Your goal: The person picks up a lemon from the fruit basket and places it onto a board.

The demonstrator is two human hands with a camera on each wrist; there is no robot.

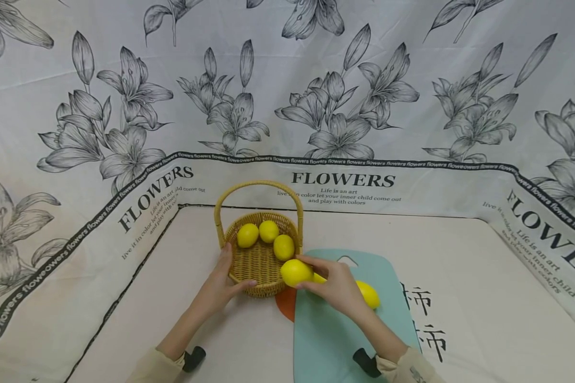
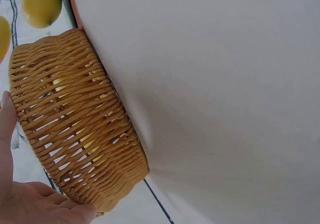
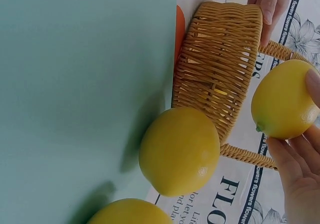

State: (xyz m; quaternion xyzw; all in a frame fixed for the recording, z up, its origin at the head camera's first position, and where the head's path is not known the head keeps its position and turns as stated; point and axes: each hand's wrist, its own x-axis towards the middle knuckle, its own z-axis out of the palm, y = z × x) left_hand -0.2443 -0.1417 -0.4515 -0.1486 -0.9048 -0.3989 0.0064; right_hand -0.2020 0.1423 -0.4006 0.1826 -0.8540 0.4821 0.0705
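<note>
A round wicker basket [image 1: 254, 263] with a tall handle stands on the table with three yellow lemons [image 1: 247, 235] inside. My left hand [image 1: 220, 282] holds the basket's left side, its thumb along the near rim and its fingers at the outer wall. Between thumb and fingertips, my right hand [image 1: 335, 284] pinches another lemon [image 3: 285, 99] by the basket's right rim, raised above the board. Two lemons [image 3: 180, 151] lie on the light green cutting board [image 1: 326, 335], partly behind the right hand in the head view.
An orange-red patch [image 1: 285, 304] shows between basket and board. Black printed characters [image 1: 431, 340] mark the pale tablecloth [image 1: 249, 346] right of the board. Flower-printed cloth [image 1: 345, 133] walls in the table at the back and sides.
</note>
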